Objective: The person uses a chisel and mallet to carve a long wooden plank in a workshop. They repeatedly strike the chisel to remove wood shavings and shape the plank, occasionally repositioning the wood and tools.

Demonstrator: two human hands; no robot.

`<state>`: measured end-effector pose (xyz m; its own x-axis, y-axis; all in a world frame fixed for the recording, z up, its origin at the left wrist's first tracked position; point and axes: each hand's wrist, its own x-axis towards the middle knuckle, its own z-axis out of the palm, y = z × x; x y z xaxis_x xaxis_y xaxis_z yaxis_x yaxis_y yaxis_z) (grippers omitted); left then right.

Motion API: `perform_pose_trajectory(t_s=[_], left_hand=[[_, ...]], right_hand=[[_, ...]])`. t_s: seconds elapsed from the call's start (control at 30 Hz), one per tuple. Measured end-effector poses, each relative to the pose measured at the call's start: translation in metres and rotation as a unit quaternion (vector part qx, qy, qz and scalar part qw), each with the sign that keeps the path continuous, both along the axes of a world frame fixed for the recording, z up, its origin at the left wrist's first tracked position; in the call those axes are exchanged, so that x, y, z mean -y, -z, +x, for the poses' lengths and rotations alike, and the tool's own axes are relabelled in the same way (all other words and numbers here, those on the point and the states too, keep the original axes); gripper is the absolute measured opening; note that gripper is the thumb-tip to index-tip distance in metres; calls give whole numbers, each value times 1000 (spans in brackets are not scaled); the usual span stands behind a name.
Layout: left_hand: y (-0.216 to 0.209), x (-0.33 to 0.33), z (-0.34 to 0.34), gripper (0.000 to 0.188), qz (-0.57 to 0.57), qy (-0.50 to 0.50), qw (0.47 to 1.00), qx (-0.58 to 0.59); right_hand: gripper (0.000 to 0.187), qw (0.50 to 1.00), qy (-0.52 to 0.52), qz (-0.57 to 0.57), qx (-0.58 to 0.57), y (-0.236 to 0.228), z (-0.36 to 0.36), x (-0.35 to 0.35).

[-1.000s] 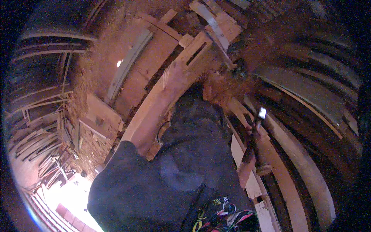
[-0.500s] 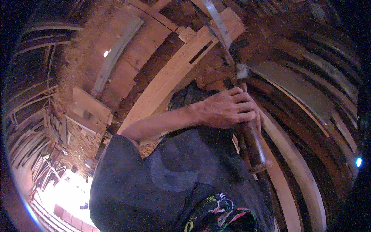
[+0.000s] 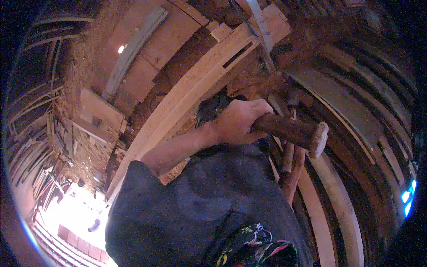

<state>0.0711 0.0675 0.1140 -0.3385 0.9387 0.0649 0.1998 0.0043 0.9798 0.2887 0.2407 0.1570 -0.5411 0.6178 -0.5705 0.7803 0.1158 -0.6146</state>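
Observation:
My left hand [image 3: 243, 121] is closed round the thick wooden handle [image 3: 291, 130] of what looks like a chisel. The handle's pale, frayed butt end [image 3: 319, 140] points right; the blade is not clearly visible. Just beyond it stands a hammer, its dark head [image 3: 292, 96] uppermost and its shaft passing behind the chisel handle. My right forearm [image 3: 295, 175] rises from below toward that shaft. Most of my right hand is hidden behind the chisel handle, seemingly closed on the hammer. Ahead of my hands lies a long pale timber beam [image 3: 178, 102] with a narrow slot near its far end.
A grey metal bar [image 3: 260, 20] crosses the beam's far end, with a small wood block [image 3: 220, 32] beside it. Long planks [image 3: 344, 209] run along the right. At left, wood shavings [image 3: 91, 162] and a wooden box-like piece [image 3: 100, 118] lie on the ground, near a bright patch of light.
The chisel handle has swung up from pointing down and right to nearly level, its butt end now facing right. My left wrist has turned, and the hammer head has shifted slightly right and down.

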Motion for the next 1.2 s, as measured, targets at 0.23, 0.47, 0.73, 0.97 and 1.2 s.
perform_pose_trajectory(t_s=[0.23, 0.47, 0.73, 0.97, 1.2], left_hand=[[5, -45, -19, 41, 73, -44, 981, -173], [47, -62, -35, 40, 58, -76, 982, -161], [64, -61, -43, 42, 47, -56, 986, -151], [71, -56, -50, 42, 46, -52, 985, -160], [77, -55, -51, 44, 65, -62, 986, -143]], right_hand=[[36, 856, 379, -320, -147, 37, 24, 21], [28, 866, 405, -289, -52, 30, -18, 25], [28, 870, 413, -262, -65, 25, -14, 29], [32, 885, 346, -299, -94, 20, -11, 23], [38, 929, 300, -202, -82, -13, -35, 35]])
